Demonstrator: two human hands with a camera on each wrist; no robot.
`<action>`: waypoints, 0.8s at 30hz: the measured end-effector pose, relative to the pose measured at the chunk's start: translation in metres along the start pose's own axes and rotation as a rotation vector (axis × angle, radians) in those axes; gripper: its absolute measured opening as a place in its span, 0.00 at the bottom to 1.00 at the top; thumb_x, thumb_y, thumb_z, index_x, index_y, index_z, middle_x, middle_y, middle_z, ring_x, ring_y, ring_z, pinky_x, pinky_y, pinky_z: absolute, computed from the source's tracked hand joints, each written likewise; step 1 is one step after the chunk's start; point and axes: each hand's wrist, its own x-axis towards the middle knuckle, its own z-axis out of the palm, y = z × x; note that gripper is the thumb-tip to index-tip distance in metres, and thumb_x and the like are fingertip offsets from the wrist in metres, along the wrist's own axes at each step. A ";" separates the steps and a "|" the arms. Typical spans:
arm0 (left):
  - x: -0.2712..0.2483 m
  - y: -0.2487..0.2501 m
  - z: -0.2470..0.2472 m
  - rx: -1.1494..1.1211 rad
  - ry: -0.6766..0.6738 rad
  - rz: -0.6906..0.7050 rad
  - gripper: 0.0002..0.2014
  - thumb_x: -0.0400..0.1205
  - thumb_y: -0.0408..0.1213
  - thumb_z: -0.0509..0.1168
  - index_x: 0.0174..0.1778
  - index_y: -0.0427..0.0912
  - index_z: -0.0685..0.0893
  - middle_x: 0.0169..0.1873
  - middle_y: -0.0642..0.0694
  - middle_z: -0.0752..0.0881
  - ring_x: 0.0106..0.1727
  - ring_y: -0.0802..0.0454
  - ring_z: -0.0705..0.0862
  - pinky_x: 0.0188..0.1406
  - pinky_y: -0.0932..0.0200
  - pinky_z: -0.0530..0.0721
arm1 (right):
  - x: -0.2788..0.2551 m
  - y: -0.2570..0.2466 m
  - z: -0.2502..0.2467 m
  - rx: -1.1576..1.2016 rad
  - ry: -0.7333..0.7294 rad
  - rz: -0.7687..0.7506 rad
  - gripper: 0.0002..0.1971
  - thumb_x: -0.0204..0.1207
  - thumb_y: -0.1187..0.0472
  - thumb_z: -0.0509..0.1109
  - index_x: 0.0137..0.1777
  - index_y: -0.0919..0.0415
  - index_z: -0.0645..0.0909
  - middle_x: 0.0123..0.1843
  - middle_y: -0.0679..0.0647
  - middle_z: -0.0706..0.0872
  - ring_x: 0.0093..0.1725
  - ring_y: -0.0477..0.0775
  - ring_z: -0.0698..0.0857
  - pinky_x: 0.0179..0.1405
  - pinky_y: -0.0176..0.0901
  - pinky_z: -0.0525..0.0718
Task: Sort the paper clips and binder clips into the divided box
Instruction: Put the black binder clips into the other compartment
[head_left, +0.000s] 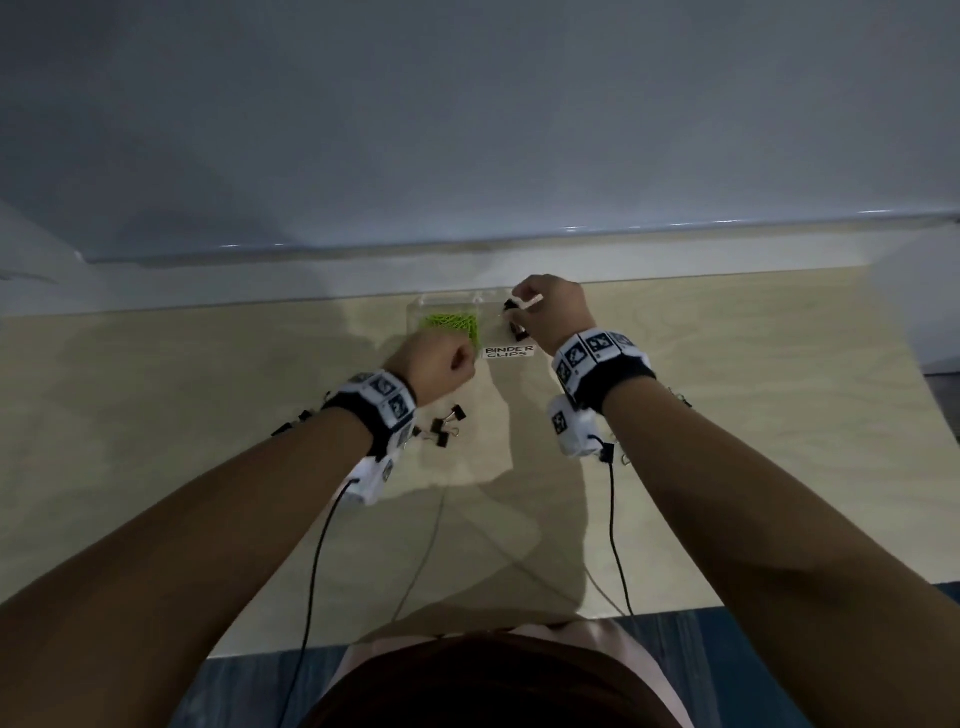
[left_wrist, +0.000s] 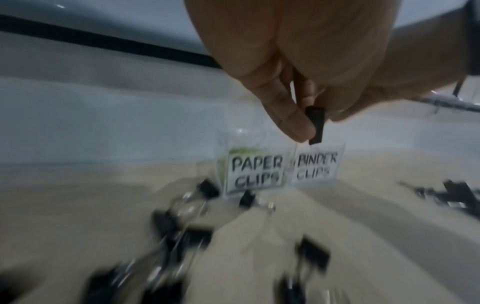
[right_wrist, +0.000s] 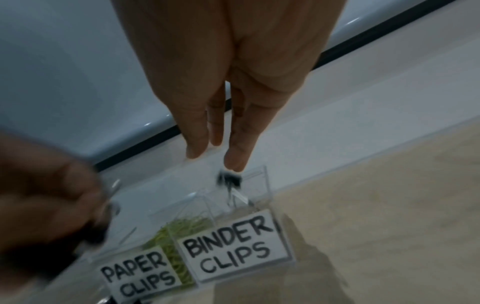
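The clear divided box (head_left: 415, 306) stands at the table's far edge. Its left compartment holds green paper clips (head_left: 449, 325), and its right one carries a "BINDER CLIPS" label (head_left: 509, 352). My right hand (right_wrist: 215, 160) hovers above the right compartment with straight fingers. A blurred black binder clip (right_wrist: 230, 180) sits just under the fingertips, over that compartment, and no finger curls round it. My left hand (left_wrist: 311, 131) is in front of the box and pinches another black binder clip (left_wrist: 315, 125) between thumb and finger.
Several loose black binder clips (head_left: 441, 426) lie on the pale wooden table (head_left: 727, 415) under my left wrist, and more (left_wrist: 451, 193) lie off to the right. A grey wall runs right behind the box. Cables trail from both wristbands.
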 end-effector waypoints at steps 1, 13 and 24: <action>0.014 0.007 -0.005 -0.002 0.031 -0.002 0.06 0.79 0.35 0.63 0.38 0.38 0.83 0.32 0.46 0.82 0.34 0.49 0.79 0.35 0.60 0.75 | -0.003 0.007 -0.003 0.003 0.007 0.011 0.11 0.70 0.62 0.76 0.52 0.61 0.85 0.53 0.57 0.88 0.48 0.55 0.87 0.53 0.48 0.86; 0.086 0.047 0.038 0.341 0.005 0.088 0.08 0.81 0.30 0.57 0.53 0.33 0.78 0.54 0.34 0.76 0.50 0.36 0.81 0.45 0.44 0.82 | -0.091 0.162 -0.074 -0.272 -0.047 0.512 0.24 0.70 0.52 0.73 0.66 0.48 0.76 0.64 0.57 0.74 0.63 0.65 0.76 0.61 0.58 0.81; 0.038 0.095 0.118 0.193 -0.464 0.164 0.61 0.55 0.61 0.80 0.80 0.45 0.56 0.69 0.42 0.64 0.69 0.39 0.67 0.67 0.41 0.77 | -0.112 0.124 -0.007 -0.090 -0.121 0.390 0.28 0.64 0.59 0.78 0.65 0.55 0.77 0.61 0.57 0.68 0.58 0.64 0.79 0.65 0.53 0.80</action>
